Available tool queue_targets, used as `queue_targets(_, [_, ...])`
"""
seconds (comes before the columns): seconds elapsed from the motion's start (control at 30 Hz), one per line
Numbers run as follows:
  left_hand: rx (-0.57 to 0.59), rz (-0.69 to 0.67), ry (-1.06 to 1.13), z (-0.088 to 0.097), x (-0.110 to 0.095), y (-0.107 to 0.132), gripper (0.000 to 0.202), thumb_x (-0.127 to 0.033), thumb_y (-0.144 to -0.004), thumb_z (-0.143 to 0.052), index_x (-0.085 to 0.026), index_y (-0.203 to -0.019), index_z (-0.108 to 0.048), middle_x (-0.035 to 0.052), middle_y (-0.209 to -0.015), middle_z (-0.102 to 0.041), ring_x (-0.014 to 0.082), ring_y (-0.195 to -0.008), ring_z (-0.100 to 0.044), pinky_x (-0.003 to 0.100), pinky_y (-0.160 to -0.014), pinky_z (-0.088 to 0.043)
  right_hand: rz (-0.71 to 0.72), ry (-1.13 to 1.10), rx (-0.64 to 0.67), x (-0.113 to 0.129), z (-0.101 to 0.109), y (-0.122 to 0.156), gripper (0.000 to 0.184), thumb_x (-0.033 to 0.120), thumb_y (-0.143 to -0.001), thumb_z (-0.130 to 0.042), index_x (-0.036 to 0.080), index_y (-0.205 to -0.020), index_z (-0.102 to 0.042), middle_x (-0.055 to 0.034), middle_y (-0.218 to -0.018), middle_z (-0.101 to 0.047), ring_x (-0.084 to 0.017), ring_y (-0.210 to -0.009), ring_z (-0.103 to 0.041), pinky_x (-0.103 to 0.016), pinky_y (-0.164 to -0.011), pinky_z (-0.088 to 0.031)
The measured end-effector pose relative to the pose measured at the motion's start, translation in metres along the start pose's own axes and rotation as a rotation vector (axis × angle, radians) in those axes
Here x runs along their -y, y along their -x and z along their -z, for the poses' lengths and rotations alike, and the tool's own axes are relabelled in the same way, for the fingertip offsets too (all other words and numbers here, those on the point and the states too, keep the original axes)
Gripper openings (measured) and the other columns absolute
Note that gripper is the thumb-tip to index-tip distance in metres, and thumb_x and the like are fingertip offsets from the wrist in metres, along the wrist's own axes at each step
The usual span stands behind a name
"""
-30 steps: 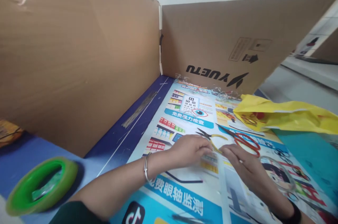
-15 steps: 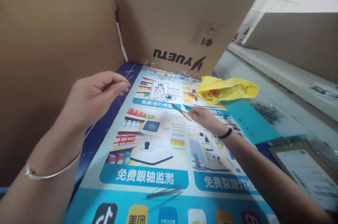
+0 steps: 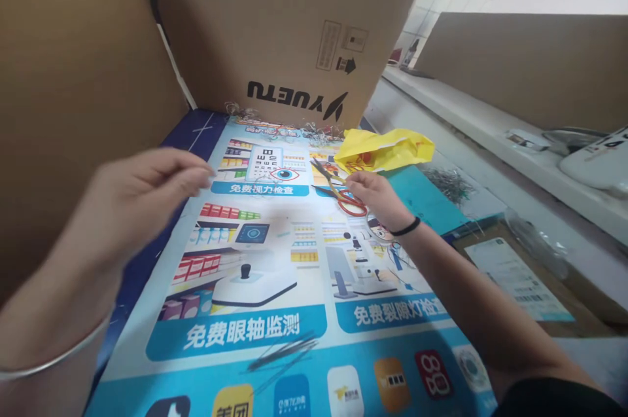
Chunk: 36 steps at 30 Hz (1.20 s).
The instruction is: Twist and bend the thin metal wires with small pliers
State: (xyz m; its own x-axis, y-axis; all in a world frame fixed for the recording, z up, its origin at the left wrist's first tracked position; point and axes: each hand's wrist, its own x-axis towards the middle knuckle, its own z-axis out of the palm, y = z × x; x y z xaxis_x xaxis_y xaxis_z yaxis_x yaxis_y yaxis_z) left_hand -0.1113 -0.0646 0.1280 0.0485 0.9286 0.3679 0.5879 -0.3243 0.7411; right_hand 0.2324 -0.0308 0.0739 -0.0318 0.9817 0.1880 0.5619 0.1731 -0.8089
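My left hand (image 3: 142,201) is raised above the left edge of the printed poster (image 3: 304,234), thumb and fingers pressed together in a pinch. Whatever sits between those fingertips, if anything, is too small to make out. My right hand (image 3: 375,193) grips scissors (image 3: 339,195) with red and gold-coloured handles. Their dark blades are parted and point left, towards the eye picture on the poster. A crumpled yellow bag (image 3: 387,147) lies just beyond my right hand. Thin wire-like scraps (image 3: 318,133) are scattered at the poster's far end.
Tall cardboard panels (image 3: 284,31) stand at the left and back. At the right are a turquoise sheet (image 3: 422,198), a tangled pile of thin silvery pieces (image 3: 447,185), and a brown package with a white label (image 3: 520,279). A white ledge (image 3: 490,122) runs along the right.
The view has shifted, so most things sit further left. In my right hand the scissors have turned and their red handles now show. My left hand stays pinched.
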Motion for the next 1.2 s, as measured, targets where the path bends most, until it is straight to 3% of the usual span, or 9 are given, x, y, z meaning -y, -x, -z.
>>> queue_targets(0.13, [0.474, -0.113, 0.020, -0.061, -0.003, 0.005, 0.022, -0.035, -0.082, -0.047, -0.019, -0.079, -0.062, -0.0017, -0.077, -0.064, 0.0120, -0.072, -0.056, 0.023, -0.067, -0.043, 0.177, 0.426, -0.019, -0.010, -0.029, -0.003, 0.011, 0.021, -0.078, -0.048, 0.015, -0.076, -0.057, -0.0026, -0.072, -0.057, -0.012, -0.065, -0.048, -0.024, -0.061, -0.036])
queue_targets(0.27, [0.704, -0.213, -0.042, -0.114, -0.003, 0.008, 0.024, -0.029, -0.084, -0.040, -0.020, -0.083, -0.063, -0.0001, -0.084, -0.064, 0.0136, -0.079, -0.057, 0.024, -0.073, -0.043, 0.420, 0.763, 0.099, -0.022, -0.053, 0.000, 0.019, 0.019, -0.084, -0.042, 0.012, -0.085, -0.059, -0.0098, -0.086, -0.060, -0.018, -0.084, -0.050, -0.028, -0.073, -0.036])
queue_targets(0.47, [0.744, -0.307, -0.259, -0.158, -0.008, -0.002, 0.024, -0.024, -0.082, -0.041, -0.021, -0.084, -0.065, 0.0021, -0.084, -0.064, 0.0157, -0.078, -0.057, 0.027, -0.073, -0.042, 0.486, 0.831, 0.191, -0.033, -0.056, 0.005, 0.019, 0.016, -0.087, -0.041, 0.013, -0.089, -0.059, -0.0085, -0.089, -0.060, -0.018, -0.089, -0.048, -0.027, -0.075, -0.035])
queue_targets(0.63, [0.744, -0.305, -0.322, -0.179, -0.013, -0.009, 0.024, -0.018, -0.079, -0.042, -0.020, -0.083, -0.066, 0.0028, -0.086, -0.066, 0.0160, -0.078, -0.058, 0.026, -0.071, -0.043, 0.437, 0.762, 0.012, -0.034, -0.035, 0.034, 0.023, 0.020, -0.089, -0.039, 0.015, -0.080, -0.059, -0.0068, -0.081, -0.059, -0.016, -0.082, -0.050, -0.027, -0.073, -0.034])
queue_targets(0.7, [0.753, -0.314, -0.317, -0.186, -0.013, -0.010, 0.024, -0.017, -0.079, -0.043, -0.020, -0.085, -0.066, 0.0027, -0.088, -0.067, 0.0161, -0.080, -0.059, 0.025, -0.072, -0.043, 0.450, 0.689, -0.003, -0.033, -0.030, 0.052, 0.024, 0.022, -0.089, -0.038, 0.016, -0.080, -0.059, -0.0049, -0.076, -0.059, -0.015, -0.077, -0.050, -0.026, -0.069, -0.034])
queue_targets(0.9, [0.748, -0.325, -0.304, -0.193, -0.013, -0.011, 0.023, -0.020, -0.082, -0.042, -0.020, -0.087, -0.065, 0.0023, -0.091, -0.066, 0.0164, -0.086, -0.058, 0.026, -0.077, -0.044, 0.629, 0.618, 0.186, -0.038, -0.043, 0.094, 0.015, 0.016, -0.080, -0.045, 0.017, -0.069, -0.055, -0.0030, -0.067, -0.057, -0.014, -0.065, -0.046, -0.028, -0.059, -0.031])
queue_targets(1.0, [0.755, -0.318, -0.316, -0.193, -0.012, -0.010, 0.023, -0.021, -0.083, -0.042, -0.021, -0.088, -0.064, 0.0024, -0.095, -0.065, 0.0166, -0.089, -0.058, 0.027, -0.078, -0.045, 0.674, 0.615, 0.224, -0.043, -0.052, 0.099, 0.010, 0.016, -0.078, -0.046, 0.017, -0.072, -0.055, -0.0035, -0.069, -0.056, -0.015, -0.065, -0.045, -0.029, -0.057, -0.029])
queue_targets(1.2, [0.781, -0.304, -0.340, -0.194, -0.006, -0.007, 0.025, -0.019, -0.084, -0.042, -0.022, -0.096, -0.064, 0.0027, -0.098, -0.064, 0.0166, -0.092, -0.058, 0.028, -0.081, -0.045, 0.626, 0.606, 0.291, -0.045, -0.054, 0.096, 0.006, 0.018, -0.079, -0.048, 0.018, -0.079, -0.054, -0.0037, -0.072, -0.056, -0.016, -0.067, -0.043, -0.031, -0.058, -0.029])
